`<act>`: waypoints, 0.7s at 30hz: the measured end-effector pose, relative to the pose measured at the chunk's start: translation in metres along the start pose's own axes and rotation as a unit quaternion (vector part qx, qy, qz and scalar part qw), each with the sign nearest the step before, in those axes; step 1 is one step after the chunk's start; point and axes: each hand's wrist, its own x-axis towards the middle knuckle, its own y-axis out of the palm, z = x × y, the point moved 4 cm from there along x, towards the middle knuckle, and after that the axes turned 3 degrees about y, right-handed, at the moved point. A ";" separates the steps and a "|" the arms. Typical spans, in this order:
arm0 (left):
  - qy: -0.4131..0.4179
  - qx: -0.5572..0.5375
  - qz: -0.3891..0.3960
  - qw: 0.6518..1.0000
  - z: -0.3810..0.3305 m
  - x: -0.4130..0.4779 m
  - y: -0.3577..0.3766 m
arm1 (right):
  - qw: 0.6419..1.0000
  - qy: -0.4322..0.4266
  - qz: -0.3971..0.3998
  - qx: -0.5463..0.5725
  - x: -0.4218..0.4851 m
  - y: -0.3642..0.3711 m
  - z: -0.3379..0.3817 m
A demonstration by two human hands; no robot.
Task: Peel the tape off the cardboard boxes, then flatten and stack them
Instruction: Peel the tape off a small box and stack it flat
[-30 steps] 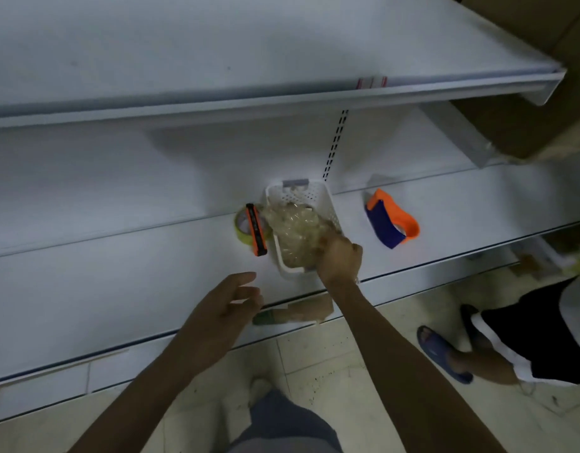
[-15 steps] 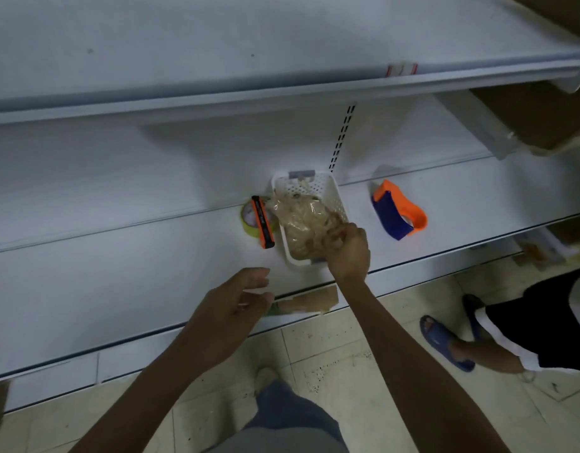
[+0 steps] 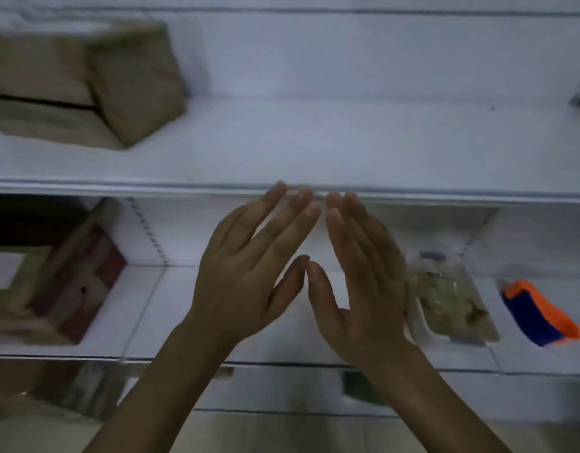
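In the head view, the left hand [image 3: 246,279] and right hand [image 3: 363,289] were raised side by side at the centre of the frame. Their fingers [image 3: 275,204] were straight and released, holding nothing, and the thumbs nearly touched.

One cardboard box [image 3: 86,83] sat on the upper shelf [image 3: 314,152] in the upper left of the frame, well apart from both hands. A second box [image 3: 63,282], with red patches on its side, lay at middle left on the lower shelf [image 3: 144,315], nearer the left hand but not touching it. A basket [image 3: 452,302] of crumpled scraps stood just beside the right hand.

The likely risk was a one-handed pull on the upper box. This could drag it over the shelf edge, or tear the cardboard if the tape clung.
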 end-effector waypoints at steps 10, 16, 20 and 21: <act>-0.136 0.139 -0.108 0.975 0.171 -0.028 -0.190 | 0.989 -0.148 -0.009 -0.009 0.168 0.138 0.137; -0.299 0.007 -0.049 0.953 0.260 -0.022 -0.194 | 0.967 -0.123 0.126 -0.184 0.197 0.191 0.088; -0.366 -0.151 -0.022 0.918 0.287 -0.019 -0.167 | 0.990 -0.065 0.071 -0.102 0.194 0.185 0.053; -0.396 -0.185 -0.009 0.899 0.292 -0.023 -0.158 | 0.996 -0.032 0.052 -0.063 0.194 0.181 0.046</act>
